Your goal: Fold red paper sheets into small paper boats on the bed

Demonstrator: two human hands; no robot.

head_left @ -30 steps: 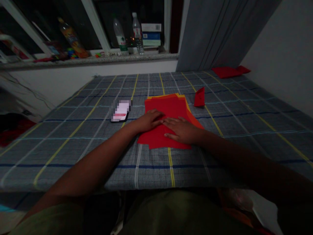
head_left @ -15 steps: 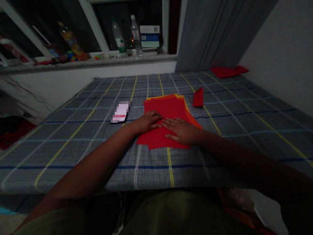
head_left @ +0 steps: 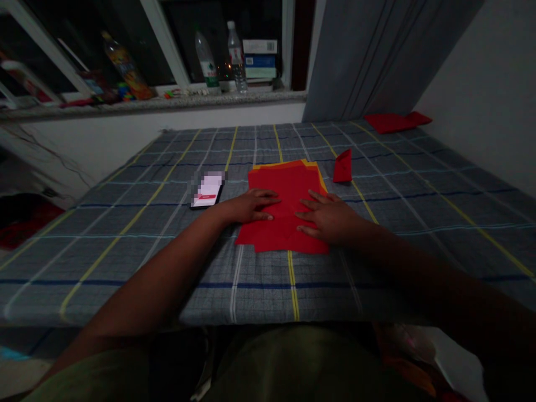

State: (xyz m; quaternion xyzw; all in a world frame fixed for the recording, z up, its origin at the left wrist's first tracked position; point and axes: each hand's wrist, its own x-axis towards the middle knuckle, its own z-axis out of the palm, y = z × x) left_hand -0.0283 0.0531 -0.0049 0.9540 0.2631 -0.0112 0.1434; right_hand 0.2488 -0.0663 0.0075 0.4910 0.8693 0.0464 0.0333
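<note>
A stack of paper sheets lies on the checked cloth, with a red sheet (head_left: 285, 187) on top and orange and yellow edges (head_left: 312, 163) showing at the far side. My left hand (head_left: 251, 206) rests flat on the left part of the red sheet, fingers stretched out. On its right part lies my right hand (head_left: 330, 218), palm down with the fingers spread. A gap of bare red paper separates the two hands. Beyond my right hand a folded red paper piece (head_left: 343, 166) stands on the cloth.
A phone (head_left: 208, 190) with a lit, blurred screen lies left of the paper. More red paper (head_left: 393, 122) sits at the far right corner by the curtain (head_left: 347, 56). Bottles (head_left: 207, 67) and stacked boxes (head_left: 260, 61) stand on the windowsill (head_left: 167, 104). The checked cloth (head_left: 146, 268) covers the surface.
My right hand has slid to the right across the red sheet, away from my left hand, and its fingers have spread. My left hand stays nearly in place. The view has shifted slightly.
</note>
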